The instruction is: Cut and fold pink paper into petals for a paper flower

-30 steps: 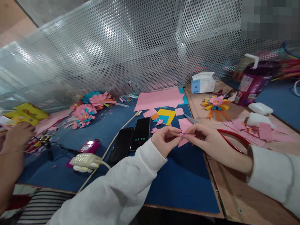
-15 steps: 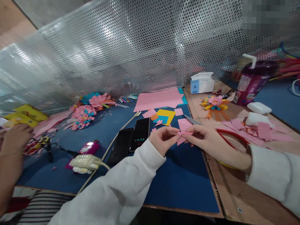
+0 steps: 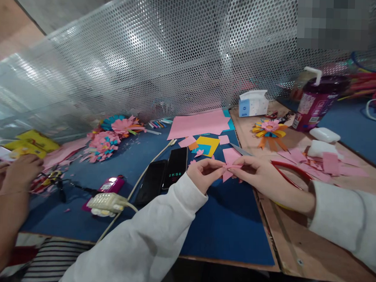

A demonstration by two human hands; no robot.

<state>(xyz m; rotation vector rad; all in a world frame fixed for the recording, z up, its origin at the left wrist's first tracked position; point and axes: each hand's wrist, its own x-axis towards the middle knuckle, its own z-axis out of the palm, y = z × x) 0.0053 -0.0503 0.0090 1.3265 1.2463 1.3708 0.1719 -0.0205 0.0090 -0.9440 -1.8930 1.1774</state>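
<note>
Both hands pinch one small pink paper piece (image 3: pixel 227 170), held just above the blue mat (image 3: pixel 231 224). It sits near the seam where the mat meets the bare wooden part of the surface (image 3: pixel 295 243), roughly midway between the near and far edges. The left hand (image 3: pixel 205 172) is closed on its left end with thumb and forefinger. The right hand (image 3: pixel 261 173) is closed on the other end, so the fingertips nearly meet. The paper looks thin, so a pull from both ends could tear it, and uneven pressure could set a crooked crease. Red-handled scissors (image 3: pixel 298 169) lie just beside the right wrist, which could snag them if it dropped. Two phones (image 3: pixel 176 167) lie near the left sleeve, towards the far edge
</note>
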